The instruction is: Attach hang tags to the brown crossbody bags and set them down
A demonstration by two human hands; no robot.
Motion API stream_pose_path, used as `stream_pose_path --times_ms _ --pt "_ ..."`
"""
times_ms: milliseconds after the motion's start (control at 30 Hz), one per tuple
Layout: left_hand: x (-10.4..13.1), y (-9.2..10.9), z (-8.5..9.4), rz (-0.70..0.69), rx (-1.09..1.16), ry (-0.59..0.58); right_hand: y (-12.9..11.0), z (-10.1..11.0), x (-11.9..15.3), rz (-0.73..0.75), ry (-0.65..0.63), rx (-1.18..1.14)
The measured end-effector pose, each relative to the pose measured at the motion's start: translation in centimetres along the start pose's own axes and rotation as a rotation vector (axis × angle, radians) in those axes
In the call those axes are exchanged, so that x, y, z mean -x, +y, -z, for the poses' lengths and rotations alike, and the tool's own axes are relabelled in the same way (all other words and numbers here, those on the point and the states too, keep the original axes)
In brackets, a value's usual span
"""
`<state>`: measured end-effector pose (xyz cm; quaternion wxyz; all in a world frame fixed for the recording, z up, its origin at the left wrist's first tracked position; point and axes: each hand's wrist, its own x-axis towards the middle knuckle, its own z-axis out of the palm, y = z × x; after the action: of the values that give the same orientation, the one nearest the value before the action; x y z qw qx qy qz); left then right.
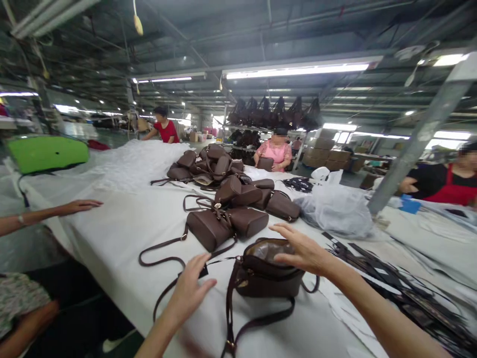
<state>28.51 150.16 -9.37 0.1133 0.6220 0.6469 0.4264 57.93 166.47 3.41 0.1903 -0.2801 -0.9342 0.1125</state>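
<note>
A dark brown handbag (270, 283) stands upright on the table in front of me, its top open and clear plastic (266, 251) showing inside. My right hand (307, 251) is at the bag's right rim, thumb and fingers apart over the opening; whether it touches the rim I cannot tell. To the left of the bag, my left hand (192, 286) is held with fingers spread and nothing in it. Beside its fingertips lies a black tag (203, 271) on a thin cord. The bag's strap (266, 320) trails across the tabletop toward me.
Many more brown bags (210, 228) are heaped beyond. At right lie a bundle of clear plastic bags (335, 209) and black straps (402, 283). A metal post (421, 134) rises at the right. A co-worker's hand (80, 206) reaches in from the left; other people work around the table.
</note>
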Motion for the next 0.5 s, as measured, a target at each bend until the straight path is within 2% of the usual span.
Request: stream_pose_path --times_ms 67,133,233,367,500 --pt "-0.4 2.1 -2.6 -0.056 0.076 -0.046 0.8 -0.9 1.1 -0.039 0.021 0.011" --pt "-1.3 4.0 -4.6 -0.11 0.136 -0.094 0.8 -1.9 2.0 -0.067 0.111 0.019" --pt "-3.5 5.9 -6.3 -0.192 0.215 -0.173 0.0 -2.8 2.6 -0.121 0.16 0.067" --pt "-6.9 6.8 -6.0 -0.287 0.223 -0.201 -0.7 -2.4 2.2 -0.16 0.145 0.093" --pt "-8.6 6.5 -5.2 -0.226 0.105 -0.225 0.0 -2.0 1.2 -0.28 0.089 0.162"
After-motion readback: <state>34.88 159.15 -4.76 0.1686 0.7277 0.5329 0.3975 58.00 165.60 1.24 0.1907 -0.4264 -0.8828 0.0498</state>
